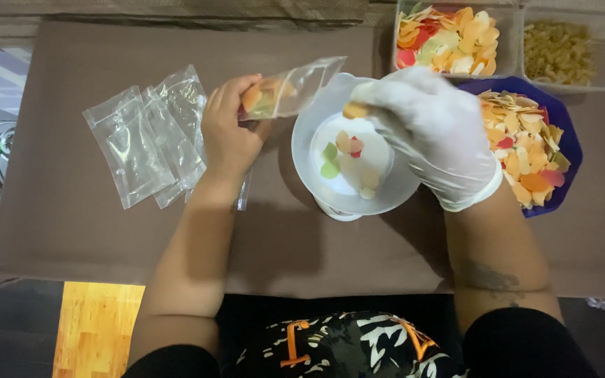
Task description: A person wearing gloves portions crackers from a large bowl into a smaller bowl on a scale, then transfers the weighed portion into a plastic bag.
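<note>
A brown desk [71, 238] over dark floor holds three empty bags [145, 140], one white bowl [337, 189], two tubs at upper right; left hand [229, 136] grips a bag [292, 91], gloved right hand [435, 133] pinches a chip [353, 110] at centre

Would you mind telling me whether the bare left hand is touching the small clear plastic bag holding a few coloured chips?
Touching. The head view shows the left hand with its fingers pinching the small clear plastic bag at its lower end.
</note>
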